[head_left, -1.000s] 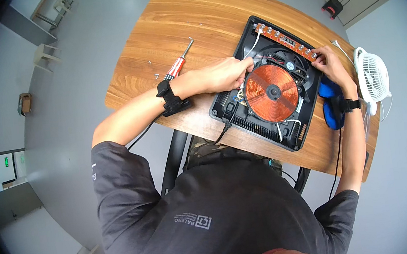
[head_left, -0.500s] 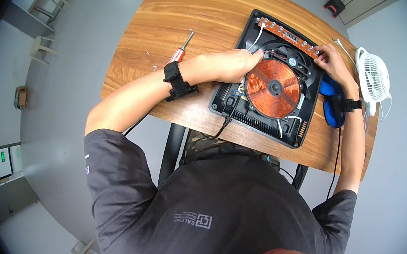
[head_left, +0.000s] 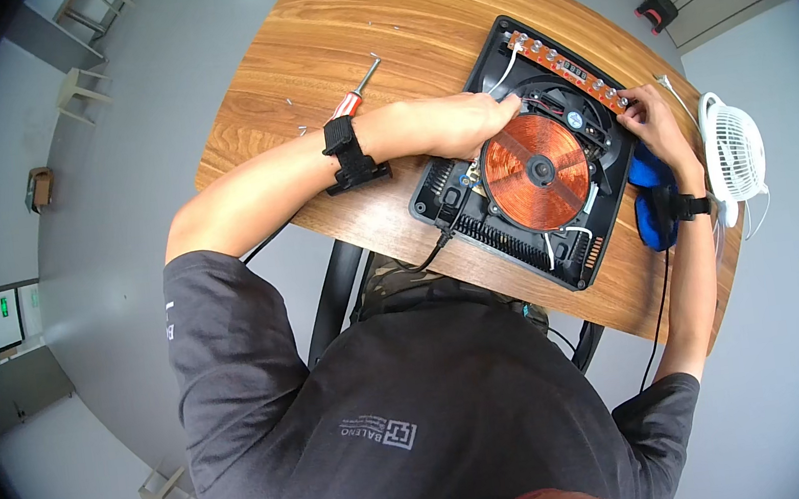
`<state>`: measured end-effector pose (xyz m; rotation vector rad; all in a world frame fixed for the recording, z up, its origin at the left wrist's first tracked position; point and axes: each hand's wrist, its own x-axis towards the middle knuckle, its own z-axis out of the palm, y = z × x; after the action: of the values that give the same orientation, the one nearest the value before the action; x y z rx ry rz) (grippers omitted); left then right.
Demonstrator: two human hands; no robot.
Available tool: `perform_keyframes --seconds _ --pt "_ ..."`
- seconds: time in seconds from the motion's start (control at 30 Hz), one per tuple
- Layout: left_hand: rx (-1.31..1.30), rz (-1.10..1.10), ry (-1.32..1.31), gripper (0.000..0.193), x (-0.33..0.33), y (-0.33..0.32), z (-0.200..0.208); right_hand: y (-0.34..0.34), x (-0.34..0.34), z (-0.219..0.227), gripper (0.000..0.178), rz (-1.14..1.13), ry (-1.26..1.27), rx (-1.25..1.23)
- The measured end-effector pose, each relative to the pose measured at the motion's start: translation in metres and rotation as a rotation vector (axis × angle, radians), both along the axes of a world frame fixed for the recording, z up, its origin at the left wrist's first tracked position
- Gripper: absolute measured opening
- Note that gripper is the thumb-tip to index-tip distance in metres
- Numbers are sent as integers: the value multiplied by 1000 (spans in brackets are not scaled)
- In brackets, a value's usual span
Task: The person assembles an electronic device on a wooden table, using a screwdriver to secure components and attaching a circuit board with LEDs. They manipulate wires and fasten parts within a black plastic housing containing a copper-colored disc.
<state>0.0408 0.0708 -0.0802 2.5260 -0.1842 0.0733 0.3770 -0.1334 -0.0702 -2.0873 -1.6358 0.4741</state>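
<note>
An opened induction cooker [head_left: 604,231] lies on the table, its black housing turned at a slant. A round copper coil [head_left: 537,173] fills its middle, with a black fan [head_left: 574,119] beyond it. Along the far right side runs a narrow orange-brown circuit board [head_left: 566,70] with a white cable at its far left end. My right hand [head_left: 653,122] pinches the board's near right end between thumb and fingers. My left hand [head_left: 472,125] is closed over the left side of the housing, between coil and white cable; its fingertips are mostly hidden.
A red-and-white screwdriver [head_left: 349,103] lies left of the cooker, with small screws around it. Right of the cooker are a blue and black padded item [head_left: 652,206] and a white fan [head_left: 733,147]. A black power cord [head_left: 440,242] leaves the cooker's near side.
My left hand has shifted very slightly up and to the right. The right hand stays at the board's end, and the cooker has barely moved.
</note>
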Motion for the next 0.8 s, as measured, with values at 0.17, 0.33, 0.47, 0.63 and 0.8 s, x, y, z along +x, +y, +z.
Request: perform_keyframes --seconds 0.17,0.33,0.47,0.63,0.8 --pt "4 28 40 41 3 -2 -1 -1 0 0 35 -7 7 -9" --pt "-16 48 106 47 7 0 0 0 -1 1 33 0 6 -1" --pt "-30 77 113 52 10 -1 2 0 1 -1 33 7 -6 14" --pt "-14 92 253 67 16 -1 2 -1 -1 1 34 9 3 26" --pt "54 80 352 79 22 -4 14 0 -1 1 34 13 9 20"
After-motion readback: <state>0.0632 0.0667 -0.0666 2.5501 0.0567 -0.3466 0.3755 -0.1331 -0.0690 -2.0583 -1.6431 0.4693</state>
